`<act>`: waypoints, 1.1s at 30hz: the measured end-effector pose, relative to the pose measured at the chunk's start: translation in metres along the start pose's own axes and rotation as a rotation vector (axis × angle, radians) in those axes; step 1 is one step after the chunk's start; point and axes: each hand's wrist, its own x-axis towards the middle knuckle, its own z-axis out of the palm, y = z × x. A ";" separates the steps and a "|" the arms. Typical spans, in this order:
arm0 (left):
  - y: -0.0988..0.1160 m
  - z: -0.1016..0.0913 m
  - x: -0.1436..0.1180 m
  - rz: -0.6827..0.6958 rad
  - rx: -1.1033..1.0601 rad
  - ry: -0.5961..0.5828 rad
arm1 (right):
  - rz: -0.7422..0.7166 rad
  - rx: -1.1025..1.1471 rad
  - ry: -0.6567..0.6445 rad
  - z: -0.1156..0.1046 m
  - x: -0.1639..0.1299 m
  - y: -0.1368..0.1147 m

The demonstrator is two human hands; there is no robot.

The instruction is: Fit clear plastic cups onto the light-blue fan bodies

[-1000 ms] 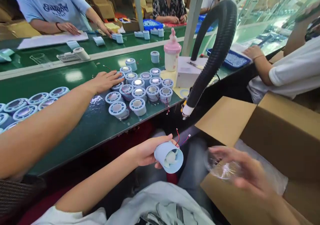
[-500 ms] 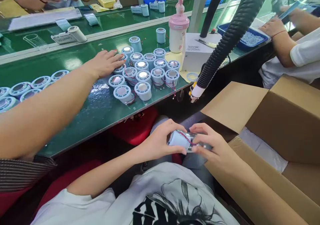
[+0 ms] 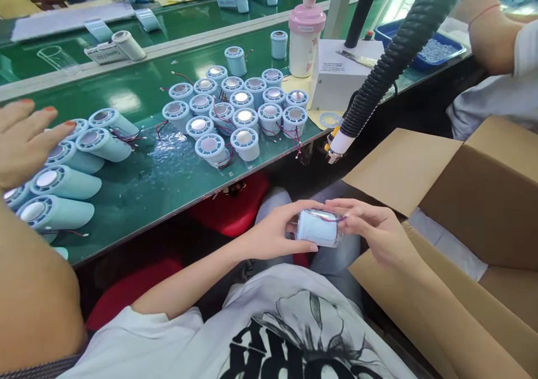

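Gone from the upright cluster is the co-worker's hand (image 3: 21,141): half a second ago it lay flat against those standing housings, and now it hovers at the far left edge, fingers spread, over a row of pale blue cylindrical fan housings lying on their sides (image 3: 63,183) on the green conveyor mat (image 3: 155,183). The view has also tipped down a little, so the bench sits higher.

Moving right along the mat, the cluster of short pale blue round fan housings standing upright (image 3: 239,115) shows silvery discs on top and thin red and black leads trailing between them. Behind it stands a pink-capped white plastic bottle (image 3: 303,40), beside a white box-shaped unit (image 3: 336,82). A black ribbed hose with a white nozzle (image 3: 378,70) hangs down off the bench edge.

Down in the lap, the action. The left hand (image 3: 273,236) cups the near end of the pale blue cylindrical fan housing with a clear cover (image 3: 317,227), thumb under, fingers curled round it. That part lies on its side between both hands, above the knees and below the bench edge: smooth matte blue body, a transparent sleeve over its right end, a thin red wire running along the top. The right hand (image 3: 378,236) pinches that clear end, fingertips (image 3: 342,211) on top pressing the wire down.

Farthest right, an open brown cardboard carton (image 3: 471,199) with a translucent plastic liner (image 3: 445,244), its flap just beside the right wrist. Another person's arm (image 3: 491,37) rests at the top right.
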 end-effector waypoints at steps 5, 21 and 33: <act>-0.003 0.003 -0.009 -0.149 -0.343 0.047 | -0.333 -0.481 -0.062 0.000 -0.012 0.005; 0.009 -0.009 -0.020 0.086 -0.003 -0.057 | -0.001 -0.116 -0.143 0.010 -0.020 -0.005; 0.006 -0.010 -0.022 0.121 0.060 -0.057 | 0.134 0.013 -0.120 0.015 -0.017 -0.005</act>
